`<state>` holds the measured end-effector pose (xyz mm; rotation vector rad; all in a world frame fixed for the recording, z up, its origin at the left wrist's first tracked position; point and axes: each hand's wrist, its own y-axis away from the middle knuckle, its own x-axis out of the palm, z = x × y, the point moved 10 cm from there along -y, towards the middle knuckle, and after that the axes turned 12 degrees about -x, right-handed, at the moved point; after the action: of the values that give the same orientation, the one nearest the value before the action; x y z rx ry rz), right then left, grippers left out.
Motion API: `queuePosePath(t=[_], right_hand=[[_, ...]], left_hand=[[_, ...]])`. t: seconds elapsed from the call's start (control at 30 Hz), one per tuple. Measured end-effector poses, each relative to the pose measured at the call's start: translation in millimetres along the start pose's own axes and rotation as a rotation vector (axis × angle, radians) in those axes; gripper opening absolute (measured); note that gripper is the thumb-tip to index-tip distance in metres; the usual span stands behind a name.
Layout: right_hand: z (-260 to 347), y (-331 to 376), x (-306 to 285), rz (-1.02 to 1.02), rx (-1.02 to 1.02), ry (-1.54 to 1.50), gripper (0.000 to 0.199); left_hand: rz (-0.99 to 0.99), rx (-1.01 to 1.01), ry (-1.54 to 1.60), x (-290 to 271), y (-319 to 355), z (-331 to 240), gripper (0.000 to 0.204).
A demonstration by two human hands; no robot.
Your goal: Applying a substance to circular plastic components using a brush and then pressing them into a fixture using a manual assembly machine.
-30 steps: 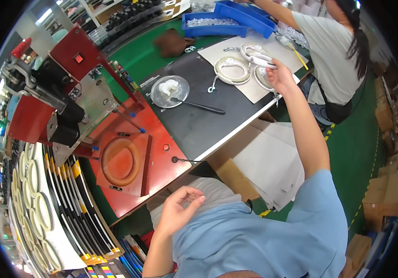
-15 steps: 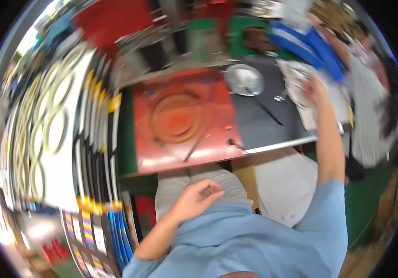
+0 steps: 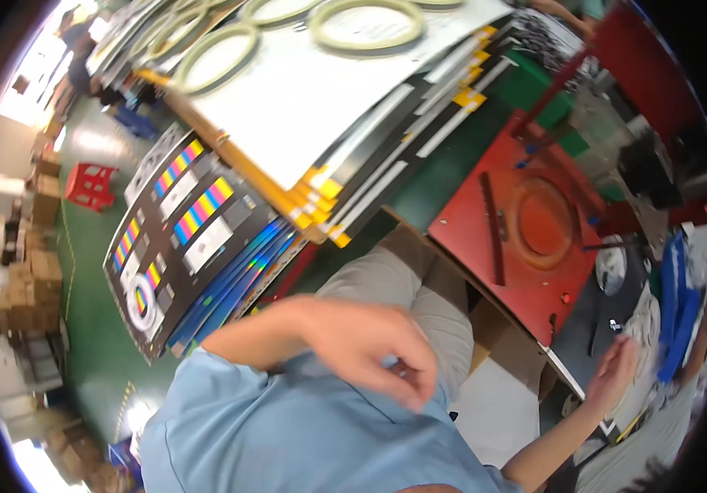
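My left hand (image 3: pixel 378 349) is raised over my lap in front of my blue shirt. Its fingers curl toward the thumb, and what they hold, if anything, cannot be made out. My right hand (image 3: pixel 615 376) reaches over the right end of the bench with fingers stretched out and nothing visible in it. Nearest to it lies a crumpled whitish cloth or glove (image 3: pixel 643 329). On the red board (image 3: pixel 473 226) to the left of that hand is a round reddish ring (image 3: pixel 544 223) beside a dark bar (image 3: pixel 492 230). A clear round dish (image 3: pixel 611 271) stands behind.
A stack of panels with yellow corners (image 3: pixel 321 193) is at my left, with pale yellow-green rings (image 3: pixel 367 23) on its white top sheet. Below lean printed sheets (image 3: pixel 197 218) bearing a white tape roll (image 3: pixel 140 301). Farther off are a red stool (image 3: pixel 90 186) and cardboard boxes (image 3: pixel 29 287).
The view has swung left, so the panel stack fills the top and the bench shifts right. My left hand has risen from my lap; my right hand has drawn back from the whitish cloth.
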<state>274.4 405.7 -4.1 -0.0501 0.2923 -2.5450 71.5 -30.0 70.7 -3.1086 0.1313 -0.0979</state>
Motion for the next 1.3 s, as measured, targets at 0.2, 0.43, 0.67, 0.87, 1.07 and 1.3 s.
queuePosePath(t=[0.2, 0.43, 0.67, 0.87, 1.07, 1.3], right_hand=[[8.5, 144.9, 244.9, 1.055, 0.207, -0.101, 0.034], [-36.0, 213.4, 335.6, 1.133, 0.445, -0.074, 0.030], [-47.0, 221.9, 369.3, 1.118, 0.428, -0.031, 0.031], [-38.7, 228.3, 376.9, 1.142, 0.405, -0.023, 0.031], [-45.4, 229.4, 368.3, 1.101, 0.423, -0.062, 0.029], [-39.4, 217.0, 342.5, 0.952, 0.443, -0.115, 0.028]], left_hand=[[-1.081, -0.150, 0.086, -115.5, 188.9, -47.4, 0.009], [-1.903, -1.663, -1.042, -95.1, 483.2, 21.8, 0.045], [-1.942, -1.947, -0.691, -23.1, 547.7, 88.5, 0.061], [-2.077, -1.465, -0.439, -11.2, 565.0, 76.7, 0.048], [-1.658, -0.221, 0.228, -45.8, 430.2, -12.9, 0.039], [-0.893, 0.048, 0.291, -63.7, 227.7, -36.7, 0.065]])
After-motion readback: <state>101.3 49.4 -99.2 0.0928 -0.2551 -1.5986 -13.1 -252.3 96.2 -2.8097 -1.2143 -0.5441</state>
